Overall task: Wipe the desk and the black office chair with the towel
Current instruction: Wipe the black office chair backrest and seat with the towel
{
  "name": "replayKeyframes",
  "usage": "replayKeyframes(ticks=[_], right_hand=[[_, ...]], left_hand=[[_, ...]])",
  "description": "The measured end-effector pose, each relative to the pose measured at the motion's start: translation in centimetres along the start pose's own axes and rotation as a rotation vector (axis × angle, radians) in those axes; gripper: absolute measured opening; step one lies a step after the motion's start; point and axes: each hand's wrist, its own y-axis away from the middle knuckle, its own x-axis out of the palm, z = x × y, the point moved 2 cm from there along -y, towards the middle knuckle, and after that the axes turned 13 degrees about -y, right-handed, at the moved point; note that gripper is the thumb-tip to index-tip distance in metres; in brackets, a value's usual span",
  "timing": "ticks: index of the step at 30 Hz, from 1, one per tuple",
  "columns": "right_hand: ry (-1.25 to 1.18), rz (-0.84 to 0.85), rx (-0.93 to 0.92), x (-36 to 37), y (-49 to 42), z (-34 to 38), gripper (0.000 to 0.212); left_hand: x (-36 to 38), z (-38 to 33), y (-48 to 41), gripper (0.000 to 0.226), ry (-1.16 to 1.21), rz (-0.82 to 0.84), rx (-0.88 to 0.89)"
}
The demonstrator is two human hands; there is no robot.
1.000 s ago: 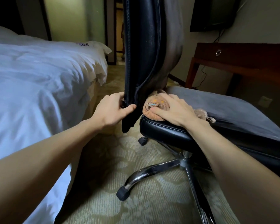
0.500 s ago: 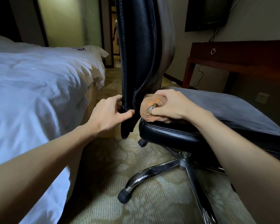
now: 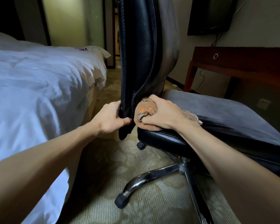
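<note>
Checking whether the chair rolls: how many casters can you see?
2: near caster ending the chrome leg; far caster below the seat. Others may be hidden.

Left hand (image 3: 109, 118) and right hand (image 3: 163, 113) each grip with curled fingers (image 3: 115, 105).

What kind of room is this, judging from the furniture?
Probably a hotel bedroom: a white-sheeted bed on the left, a wooden desk under a wall-mounted screen, and patterned carpet.

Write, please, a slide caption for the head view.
Left hand grips the backrest of the black office chair while the right hand presses the orange towel onto the seat beside it.
</note>
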Motion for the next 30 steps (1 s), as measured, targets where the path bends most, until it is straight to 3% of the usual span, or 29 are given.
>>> replayKeyframes(ticks=[8, 11, 14, 16, 18, 20, 23, 25, 30], right_hand=[[0.041, 0.029, -0.123, 2.1, 0.3, 5.1, 0.048], [0.08, 0.022, -0.169, 4.0, -0.2, 7.3, 0.057], [0.136, 0.022, -0.178, 5.0, -0.8, 9.1, 0.065], [0.169, 0.035, -0.164, 5.4, -1.1, 9.8, 0.065], [0.211, 0.041, -0.139, 5.4, -1.3, 10.1, 0.062], [0.253, 0.018, -0.12, 4.9, -1.5, 10.1, 0.058], [0.332, -0.09, -0.06, 3.9, -2.0, 9.5, 0.053], [0.334, -0.15, 0.014, 3.6, -2.6, 8.1, 0.055], [0.041, 0.045, 0.084, 4.2, -3.0, 5.0, 0.043]], left_hand=[[-3.8, 4.3, 3.2, 0.024, -0.091, 0.01, -0.022], [-5.6, 6.7, 4.5, 0.022, -0.16, 0.013, -0.052], [-7.4, 7.6, 5.8, 0.04, -0.301, -0.023, -0.095], [-8.5, 8.1, 6.9, 0.057, -0.438, -0.227, -0.106], [-9.5, 7.7, 8.0, 0.046, -0.46, -0.543, -0.057], [-9.5, 5.5, 8.5, 0.035, -0.486, -0.688, 0.131], [-7.4, 2.2, 7.9, 0.032, -0.627, -0.656, 0.554], [-5.4, 0.8, 7.1, 0.028, -0.703, -0.563, 0.709], [-1.5, 0.9, 5.3, 0.04, -0.8, -0.257, 0.648]])
